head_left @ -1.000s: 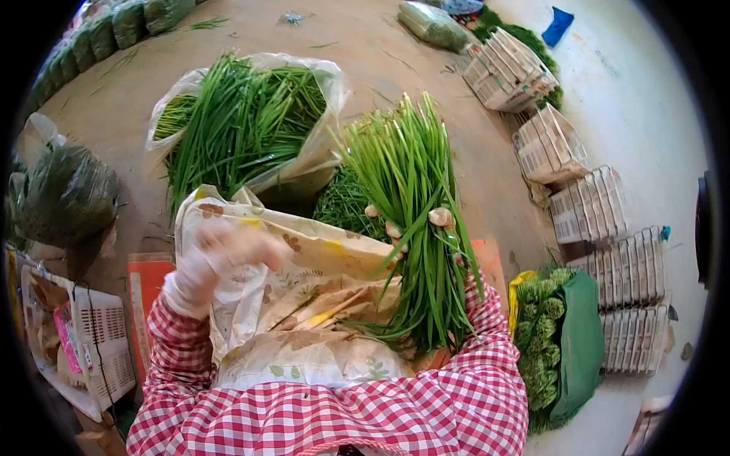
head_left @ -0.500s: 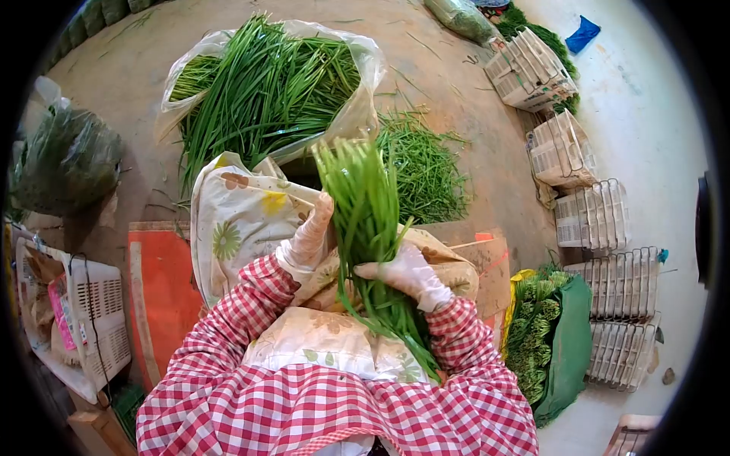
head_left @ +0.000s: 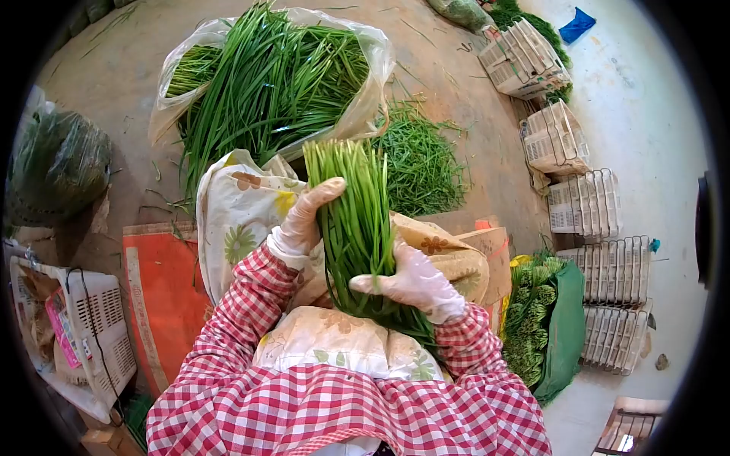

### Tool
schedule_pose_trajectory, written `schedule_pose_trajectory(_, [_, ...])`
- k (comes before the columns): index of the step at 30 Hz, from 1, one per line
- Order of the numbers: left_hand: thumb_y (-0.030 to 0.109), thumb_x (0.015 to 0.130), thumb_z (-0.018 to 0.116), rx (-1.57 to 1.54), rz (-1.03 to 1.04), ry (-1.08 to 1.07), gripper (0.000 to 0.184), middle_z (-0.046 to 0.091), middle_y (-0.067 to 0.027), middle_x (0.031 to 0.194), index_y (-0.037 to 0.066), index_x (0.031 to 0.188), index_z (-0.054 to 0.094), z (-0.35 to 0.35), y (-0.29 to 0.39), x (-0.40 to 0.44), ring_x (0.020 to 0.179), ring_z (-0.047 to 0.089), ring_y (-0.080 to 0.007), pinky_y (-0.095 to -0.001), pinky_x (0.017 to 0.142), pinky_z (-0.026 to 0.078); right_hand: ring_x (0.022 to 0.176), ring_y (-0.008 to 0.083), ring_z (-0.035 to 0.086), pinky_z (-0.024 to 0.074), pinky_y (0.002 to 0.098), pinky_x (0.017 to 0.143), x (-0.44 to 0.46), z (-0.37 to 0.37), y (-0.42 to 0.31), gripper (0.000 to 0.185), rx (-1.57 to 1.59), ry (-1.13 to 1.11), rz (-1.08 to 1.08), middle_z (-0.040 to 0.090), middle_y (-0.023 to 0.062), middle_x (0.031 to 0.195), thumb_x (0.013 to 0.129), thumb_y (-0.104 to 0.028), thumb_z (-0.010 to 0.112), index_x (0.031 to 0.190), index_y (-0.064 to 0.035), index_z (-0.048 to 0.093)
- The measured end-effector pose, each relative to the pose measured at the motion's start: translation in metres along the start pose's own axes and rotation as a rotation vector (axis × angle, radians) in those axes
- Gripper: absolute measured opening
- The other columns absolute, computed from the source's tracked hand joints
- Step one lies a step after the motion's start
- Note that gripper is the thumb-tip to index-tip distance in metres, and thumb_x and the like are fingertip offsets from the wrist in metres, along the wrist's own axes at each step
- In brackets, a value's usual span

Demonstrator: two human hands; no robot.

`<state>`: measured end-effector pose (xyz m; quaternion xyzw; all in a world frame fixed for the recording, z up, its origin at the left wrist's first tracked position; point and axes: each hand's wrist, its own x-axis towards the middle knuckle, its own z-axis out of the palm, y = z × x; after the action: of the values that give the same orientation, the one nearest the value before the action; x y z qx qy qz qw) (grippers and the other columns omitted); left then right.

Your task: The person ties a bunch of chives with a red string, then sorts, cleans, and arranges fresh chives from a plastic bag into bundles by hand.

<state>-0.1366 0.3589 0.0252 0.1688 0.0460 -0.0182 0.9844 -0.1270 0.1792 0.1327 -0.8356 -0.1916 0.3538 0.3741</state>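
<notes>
A thick bunch of long green chives [head_left: 353, 216] stands nearly upright above my lap, pale cut ends up and fairly level. My left hand [head_left: 308, 216], in a thin whitish glove, grips its upper left side, thumb across the front and fingers hidden behind. Lower on the right, my right hand [head_left: 414, 283], gloved too, wraps the bunch with its thumb across the stems. The leafy ends hang down over my flowered apron [head_left: 327, 338]. Just beyond lies a big open plastic bag [head_left: 378, 68] heaped with more chives [head_left: 281, 83].
Loose green trimmings [head_left: 422, 163] lie on the floor at the bag's right. Bundled chives [head_left: 528, 330] rest in a green wrap [head_left: 564, 334] to my right. White plastic crates [head_left: 585, 204] line the right side. A white basket [head_left: 99, 327] and a filled bag [head_left: 61, 163] stand left.
The bunch has become more upright, with its cut ends more even and no longer blurred. My left hand has moved in to close round its upper side; my right hand still holds it lower down.
</notes>
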Motion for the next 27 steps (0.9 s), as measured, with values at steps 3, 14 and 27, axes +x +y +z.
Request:
schedule_pose_trajectory(3, [0.019, 0.082, 0.060, 0.032, -0.062, -0.172, 0.026, 0.064, -0.0055, 0.097, 0.002, 0.102, 0.059, -0.013, 0.014, 0.006, 0.086, 0.061, -0.0142, -0.0291, 0.080, 0.049, 0.101, 0.0184, 0.051, 0.0402, 0.0314, 0.088, -0.003, -0.005, -0.008, 0.069, 0.124, -0.018, -0.120, 0.058, 0.0087, 0.109, 0.080, -0.054, 0.059, 0.122, -0.0003, 0.047])
schedule_pose_trajectory(14, [0.044, 0.067, 0.066, 0.062, 0.089, -0.302, 0.094, 0.057, -0.0209, 0.103, 0.006, 0.141, 0.021, 0.032, 0.022, 0.017, 0.090, 0.060, -0.0255, -0.0379, 0.082, 0.050, 0.101, 0.0129, 0.052, 0.0431, 0.0272, 0.086, 0.031, -0.020, -0.004, 0.054, 0.207, 0.014, -0.280, 0.058, 0.0076, 0.110, 0.092, -0.044, 0.046, 0.118, 0.0020, 0.053])
schedule_pose_trajectory(27, [0.036, 0.069, 0.067, -0.078, -0.019, -0.252, 0.073, 0.062, -0.0169, 0.097, 0.001, 0.128, 0.040, 0.027, 0.015, 0.015, 0.085, 0.062, -0.0240, -0.0354, 0.078, 0.052, 0.070, 0.0095, 0.058, 0.0467, 0.0228, 0.065, 0.103, -0.040, -0.061, 0.022, 0.247, 0.370, -0.428, 0.064, 0.0034, 0.076, 0.090, -0.021, 0.055, 0.093, -0.0021, 0.065])
